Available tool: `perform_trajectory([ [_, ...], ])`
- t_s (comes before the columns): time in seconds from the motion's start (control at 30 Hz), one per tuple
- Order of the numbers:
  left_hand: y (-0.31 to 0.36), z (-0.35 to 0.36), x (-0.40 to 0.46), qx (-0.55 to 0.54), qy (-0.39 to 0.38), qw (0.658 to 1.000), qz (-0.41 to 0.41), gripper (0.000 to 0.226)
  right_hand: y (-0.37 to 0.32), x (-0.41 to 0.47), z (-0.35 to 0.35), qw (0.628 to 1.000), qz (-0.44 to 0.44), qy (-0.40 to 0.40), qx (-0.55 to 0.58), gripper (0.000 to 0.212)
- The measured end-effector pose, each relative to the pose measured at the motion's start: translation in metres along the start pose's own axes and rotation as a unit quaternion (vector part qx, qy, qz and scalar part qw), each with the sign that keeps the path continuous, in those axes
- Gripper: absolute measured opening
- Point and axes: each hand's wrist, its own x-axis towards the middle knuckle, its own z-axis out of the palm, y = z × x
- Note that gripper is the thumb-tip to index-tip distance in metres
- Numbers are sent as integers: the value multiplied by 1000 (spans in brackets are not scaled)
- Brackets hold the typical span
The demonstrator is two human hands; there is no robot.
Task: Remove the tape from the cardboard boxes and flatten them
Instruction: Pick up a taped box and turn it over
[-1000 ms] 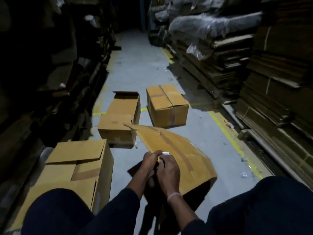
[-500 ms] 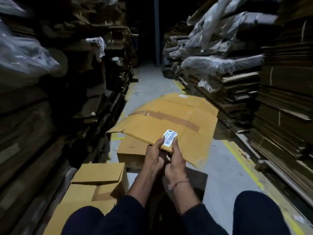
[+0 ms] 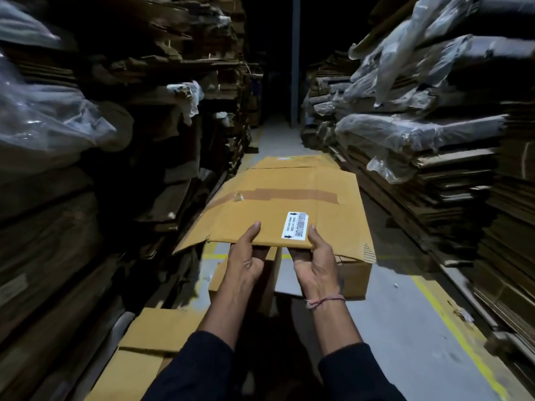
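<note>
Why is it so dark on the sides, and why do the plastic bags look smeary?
In the head view, light falls mostly on the flattened cardboard box and both hands, left hand and right hand; the side stacks sink into shadow, the plastic-wrapped bundles are motion-blurred, and edges bend from the wide lens.

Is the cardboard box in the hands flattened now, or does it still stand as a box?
Flattened: the cardboard box lies as one flat sheet, held at its near edge by the left hand and right hand.
</note>
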Motion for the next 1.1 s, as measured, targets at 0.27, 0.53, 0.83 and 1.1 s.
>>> perform_trajectory([
  [0.27,47,68,103,21,-26,999,7,18,-16,101,72,1000,20,-19,-2,54],
  [0.53,173,202,118,63,-44,997,23,12,-54,127,231,997,41,-39,55,55],
  [0.83,329,351,123,54,-50,996,58,53,-112,126,437,994,27,-81,69,41],
  [1.1,484,428,114,57,-51,985,154,28,-102,125,606,985,78,-124,91,41],
])
